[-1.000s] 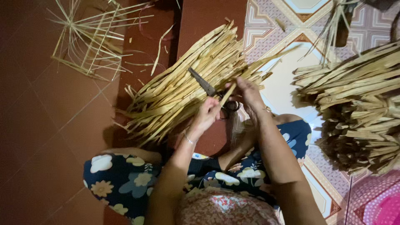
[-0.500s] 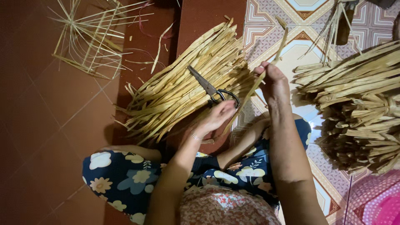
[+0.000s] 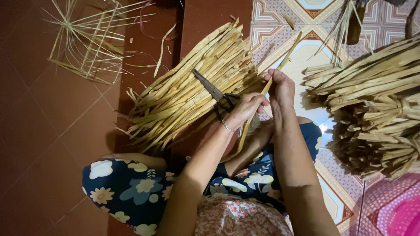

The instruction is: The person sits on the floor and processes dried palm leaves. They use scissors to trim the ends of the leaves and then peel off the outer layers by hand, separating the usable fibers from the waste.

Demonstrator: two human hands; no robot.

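A single head-worn camera looks steeply down from close above at the left hand (image 3: 247, 109) and right hand (image 3: 280, 87), with the lap below them and the floor (image 3: 52, 131) spreading beyond.

The scene is dim and warm-toned. Light falls strongest on the pale patterned floor tiles (image 3: 302, 65) at the far right, with a small glare spot near the person's knee. The dark red-brown floor tiles (image 3: 48, 131) at the left sink into shadow. The heap of yellow split-bamboo strips (image 3: 183, 94) casts a dark shadow on its near side. Focus is fairly sharp at the centre; the near forearms look soft.
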